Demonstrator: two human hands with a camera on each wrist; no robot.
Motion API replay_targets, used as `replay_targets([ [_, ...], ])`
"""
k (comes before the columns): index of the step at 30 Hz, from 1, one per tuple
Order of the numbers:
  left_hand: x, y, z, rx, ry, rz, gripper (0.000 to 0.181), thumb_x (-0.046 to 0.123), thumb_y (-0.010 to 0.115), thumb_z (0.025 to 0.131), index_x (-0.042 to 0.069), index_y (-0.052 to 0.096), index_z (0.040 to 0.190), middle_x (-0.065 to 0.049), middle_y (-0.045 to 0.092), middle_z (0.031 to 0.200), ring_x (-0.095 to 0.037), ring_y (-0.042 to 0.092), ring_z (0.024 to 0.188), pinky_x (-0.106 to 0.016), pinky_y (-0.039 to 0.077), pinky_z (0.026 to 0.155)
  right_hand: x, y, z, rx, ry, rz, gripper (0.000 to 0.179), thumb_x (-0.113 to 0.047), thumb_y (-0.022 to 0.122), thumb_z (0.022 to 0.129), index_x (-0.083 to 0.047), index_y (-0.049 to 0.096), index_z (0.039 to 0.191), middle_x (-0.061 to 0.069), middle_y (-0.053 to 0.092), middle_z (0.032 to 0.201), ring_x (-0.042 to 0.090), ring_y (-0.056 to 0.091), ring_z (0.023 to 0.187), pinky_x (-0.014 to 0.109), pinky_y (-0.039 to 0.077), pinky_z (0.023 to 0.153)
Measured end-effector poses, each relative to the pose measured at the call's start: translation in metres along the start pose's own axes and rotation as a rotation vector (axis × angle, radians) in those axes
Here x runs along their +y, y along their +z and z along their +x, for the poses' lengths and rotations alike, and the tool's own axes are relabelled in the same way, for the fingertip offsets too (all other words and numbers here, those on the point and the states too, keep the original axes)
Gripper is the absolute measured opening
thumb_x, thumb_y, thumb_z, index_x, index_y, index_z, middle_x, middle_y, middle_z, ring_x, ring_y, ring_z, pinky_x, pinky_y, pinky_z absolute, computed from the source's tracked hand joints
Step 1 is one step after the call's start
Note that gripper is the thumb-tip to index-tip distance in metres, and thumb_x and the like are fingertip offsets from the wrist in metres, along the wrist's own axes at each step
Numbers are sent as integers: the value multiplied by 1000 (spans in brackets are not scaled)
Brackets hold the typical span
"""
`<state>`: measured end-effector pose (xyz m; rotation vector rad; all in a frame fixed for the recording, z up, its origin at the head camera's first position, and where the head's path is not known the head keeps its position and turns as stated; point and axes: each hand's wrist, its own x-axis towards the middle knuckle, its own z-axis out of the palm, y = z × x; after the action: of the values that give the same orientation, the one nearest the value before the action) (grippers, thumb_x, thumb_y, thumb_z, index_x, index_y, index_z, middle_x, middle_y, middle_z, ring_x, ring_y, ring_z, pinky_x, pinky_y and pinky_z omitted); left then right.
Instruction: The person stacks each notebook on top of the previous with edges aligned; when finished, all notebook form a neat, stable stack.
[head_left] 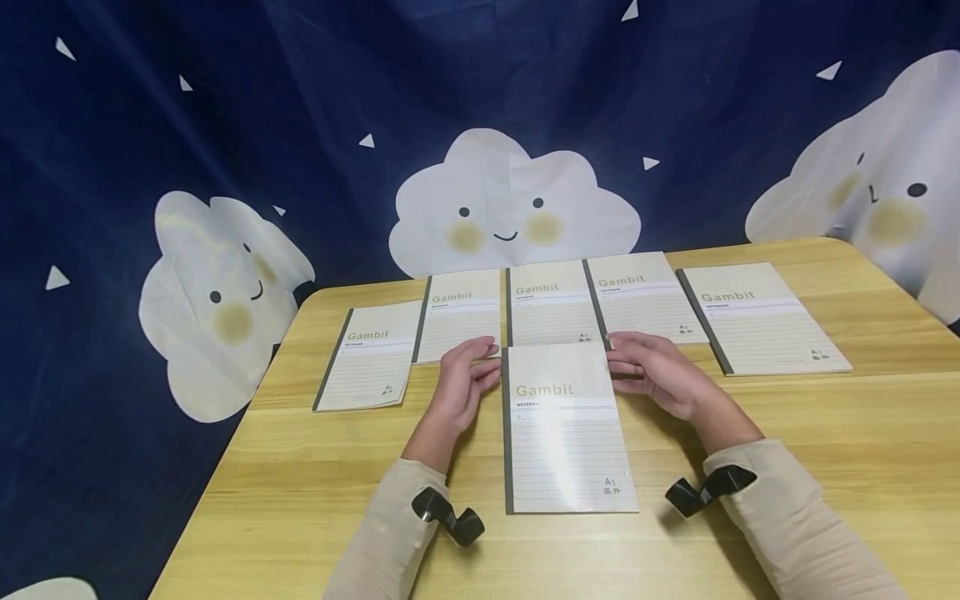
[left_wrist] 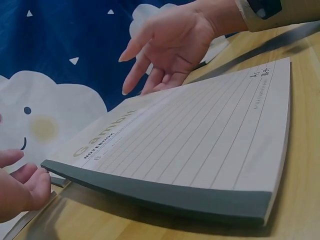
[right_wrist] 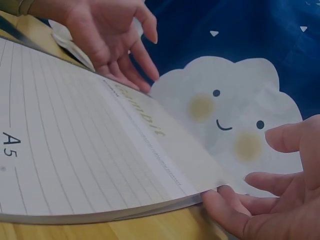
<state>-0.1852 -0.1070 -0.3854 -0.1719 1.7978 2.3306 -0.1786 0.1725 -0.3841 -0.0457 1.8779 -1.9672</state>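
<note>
A cream Gambit notebook (head_left: pixel 566 450) with a dark grey spine lies face up, nearest to me, between my hands. My left hand (head_left: pixel 467 387) is at its upper left corner, fingers loosely bent; in the left wrist view the fingertips (left_wrist: pixel 41 185) are right at the end of the spine (left_wrist: pixel 155 196). On the other side, my right hand (head_left: pixel 660 375) is at the upper right corner. In the right wrist view its fingers (right_wrist: pixel 232 212) meet the corner from the side and below, while the thumb stands away from the cover.
Behind it, matching notebooks stand in a row on the wooden table (head_left: pixel 450 550): one far left (head_left: pixel 371 367), others at the middle (head_left: pixel 459 317) and one at right (head_left: pixel 772 325). A dark blue curtain (head_left: pixel 330 75) with smiling clouds hangs beyond the table's back edge.
</note>
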Motion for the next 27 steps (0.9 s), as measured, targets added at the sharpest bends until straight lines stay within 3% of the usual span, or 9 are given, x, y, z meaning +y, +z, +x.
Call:
replay_targets([
  [5, 1, 1, -2, -4, 5, -5, 45, 15, 46, 92, -8, 45, 131, -22, 47, 125, -20, 55, 93, -31, 49, 81, 1, 1, 0, 5, -10, -10, 61, -23, 42, 100, 10, 17, 145, 28, 43, 136, 11, 58, 104, 32, 51, 89],
  [12, 3, 1, -4, -31, 19, -25, 47, 16, 45, 92, -7, 43, 132, -22, 45, 128, -25, 53, 101, -37, 51, 80, 0, 1, -1, 16, -25, -22, 59, -23, 44, 99, 10, 22, 143, 11, 58, 118, 9, 60, 99, 29, 52, 85],
  [18, 4, 0, -3, -39, 36, -59, 44, 15, 42, 94, -8, 44, 131, -25, 41, 131, -26, 54, 103, -42, 52, 87, 0, 2, 0, 19, -38, -51, 58, -28, 46, 99, 4, 27, 144, 20, 49, 131, 14, 58, 105, 36, 51, 89],
  [22, 3, 0, -2, -25, 37, -88, 44, 14, 42, 95, -14, 43, 129, -25, 40, 130, -26, 54, 102, -41, 50, 91, -1, 3, -2, 7, -54, -58, 61, -31, 48, 98, 0, 25, 145, 23, 41, 138, 18, 57, 109, 44, 48, 94],
  [27, 0, 0, 1, -5, 27, -129, 42, 8, 44, 92, -23, 45, 120, -25, 44, 123, -28, 56, 101, -35, 49, 94, -2, 4, -2, -14, -92, -32, 63, -28, 48, 98, 1, 20, 146, 25, 38, 139, 16, 58, 106, 40, 50, 90],
])
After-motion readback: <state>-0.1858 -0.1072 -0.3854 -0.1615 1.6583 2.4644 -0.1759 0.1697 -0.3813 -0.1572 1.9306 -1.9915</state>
